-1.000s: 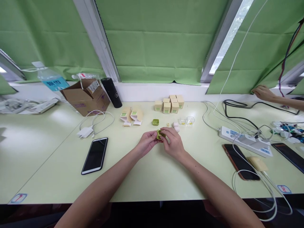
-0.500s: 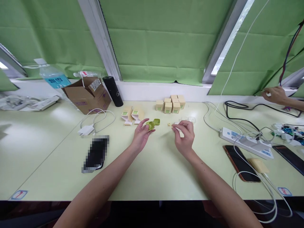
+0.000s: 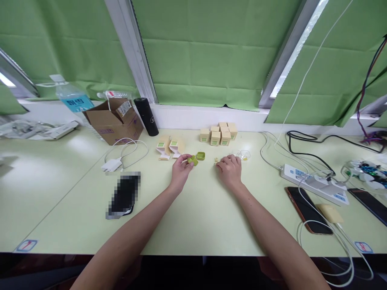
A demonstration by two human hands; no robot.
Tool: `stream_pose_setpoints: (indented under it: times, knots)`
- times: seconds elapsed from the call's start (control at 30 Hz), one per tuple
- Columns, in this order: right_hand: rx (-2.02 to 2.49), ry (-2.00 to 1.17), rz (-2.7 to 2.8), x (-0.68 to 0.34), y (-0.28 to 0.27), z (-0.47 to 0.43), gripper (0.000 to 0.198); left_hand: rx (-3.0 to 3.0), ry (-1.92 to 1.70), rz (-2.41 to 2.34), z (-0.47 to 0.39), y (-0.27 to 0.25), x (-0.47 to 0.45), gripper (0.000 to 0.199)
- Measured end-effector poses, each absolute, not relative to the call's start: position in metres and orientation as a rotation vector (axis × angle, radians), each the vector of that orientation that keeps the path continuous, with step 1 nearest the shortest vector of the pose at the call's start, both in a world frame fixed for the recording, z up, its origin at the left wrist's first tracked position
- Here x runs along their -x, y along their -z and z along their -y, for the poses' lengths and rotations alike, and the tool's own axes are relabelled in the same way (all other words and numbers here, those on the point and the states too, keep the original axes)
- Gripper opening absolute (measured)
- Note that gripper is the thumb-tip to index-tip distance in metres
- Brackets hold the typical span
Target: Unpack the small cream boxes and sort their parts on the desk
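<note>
Near the middle of the table, my left hand (image 3: 180, 173) grips a small olive-green hinged case (image 3: 193, 160) between thumb and fingers. Its square hollow lid (image 3: 200, 156) lies open on the far right side. My right hand (image 3: 230, 171) rests lower, to the right, its fingertips pinched together at the tabletop. What they hold, if anything, is too small to make out. Just beyond those fingertips is a tiny yellow piece (image 3: 215, 159). Partly behind the right hand lies a clear plastic piece (image 3: 243, 155).
Several small tan boxes (image 3: 215, 139) with green labels stand at the back. Two opened tan boxes (image 3: 163, 149) lie left of them. A black bottle (image 3: 146, 117), cardboard carton (image 3: 117, 125), charger (image 3: 111, 164), power strip (image 3: 313, 183) and phone (image 3: 308, 209) surround the work area.
My right hand has come down to the tabletop and turned knuckles-up. My left hand has tilted the green case. Another person's hand at the far right has left the view.
</note>
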State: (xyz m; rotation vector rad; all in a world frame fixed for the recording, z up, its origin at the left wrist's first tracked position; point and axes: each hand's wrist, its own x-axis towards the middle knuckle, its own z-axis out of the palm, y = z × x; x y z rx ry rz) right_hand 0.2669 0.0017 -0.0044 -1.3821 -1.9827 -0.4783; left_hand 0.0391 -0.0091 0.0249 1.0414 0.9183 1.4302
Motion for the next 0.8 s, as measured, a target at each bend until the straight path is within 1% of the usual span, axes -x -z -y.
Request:
stream_pose_setpoints:
  times: [0.07, 0.2, 0.37, 0.5, 0.6, 0.7, 0.8]
  knots:
    - [1.403, 0.532, 2.005, -0.267, 0.007, -0.003, 0.026, -1.157, -1.442, -0.993, 0.008, -0.024, -0.039, 0.035]
    - [1.445, 0.556, 2.043, -0.266, 0.011, -0.004, 0.027, -1.571, -1.419, -1.301, 0.007, -0.023, -0.038, 0.021]
    - [1.448, 0.461, 2.041, -0.266, 0.012, -0.002, 0.026, -1.915, -1.213, -1.555, -0.001, -0.021, -0.026, 0.014]
    - [1.419, 0.485, 2.008, -0.267, 0.011, -0.001, 0.025, -2.099, -1.078, -1.666, -0.012, -0.019, -0.014, 0.009]
    - [1.422, 0.480, 2.016, -0.269, 0.011, 0.000, 0.023, -2.179, -0.877, -1.740, -0.020, -0.018, -0.012, 0.003]
    - [1.434, 0.463, 2.018, -0.269, 0.012, -0.001, 0.020, -2.251, -0.705, -1.797, -0.027, -0.019, -0.015, 0.009]
    - [1.413, 0.473, 2.034, -0.269, 0.011, 0.000, 0.019, -2.311, -0.609, -1.850, -0.036, -0.023, -0.020, 0.013]
